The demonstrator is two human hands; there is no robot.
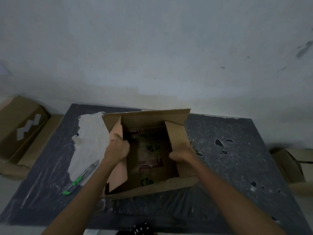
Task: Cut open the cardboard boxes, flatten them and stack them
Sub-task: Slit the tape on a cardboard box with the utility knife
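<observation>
The open cardboard box (145, 117) stands in the middle of a dark grey sheet (237, 167) with a white worn patch (89, 133), before a pale wall (152, 56). We grip its left flap (116, 131) with the left hand (116, 147) and its right flap (176, 133) with the right hand (182, 152), fingers curled over the edges.

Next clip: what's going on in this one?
A person works on an open cardboard box on a dark mat. The left hand grips its left side flap and the right hand grips the right one; the box is upright, not yet flattened. A green utility knife lies untouched on the mat to the left. More cardboard lies beyond the mat's left edge.
</observation>
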